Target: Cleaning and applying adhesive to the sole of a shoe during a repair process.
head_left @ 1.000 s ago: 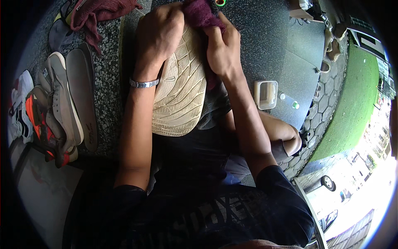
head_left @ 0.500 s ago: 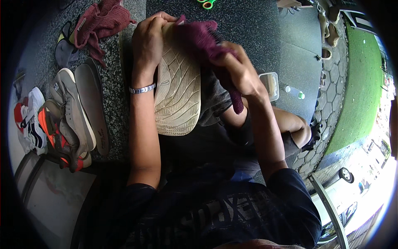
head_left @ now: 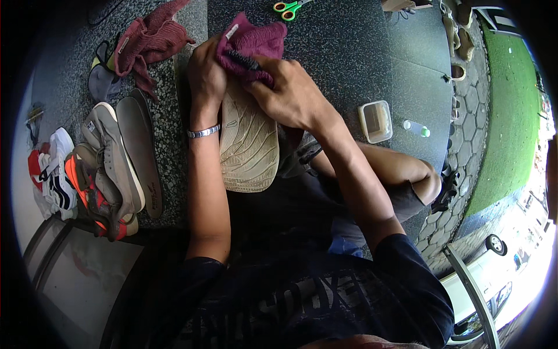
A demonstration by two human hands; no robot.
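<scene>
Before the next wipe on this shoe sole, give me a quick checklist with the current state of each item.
1. Shoe held sole-up: ok, the tan tread faces the camera.
2. Left hand steadying the toe end: ok, wrapped around it.
3. Right hand on the maroon cloth: ok, pressing it onto the toe end, with a dark slim tool under the fingers.
4. Toe-end tread visible: not ok, covered by cloth and hands.
5. Sole clean: cannot tell, the grooves are too fine to judge.
6. Spare cloth nearby: ok, lying on the speckled floor to the left.
</scene>
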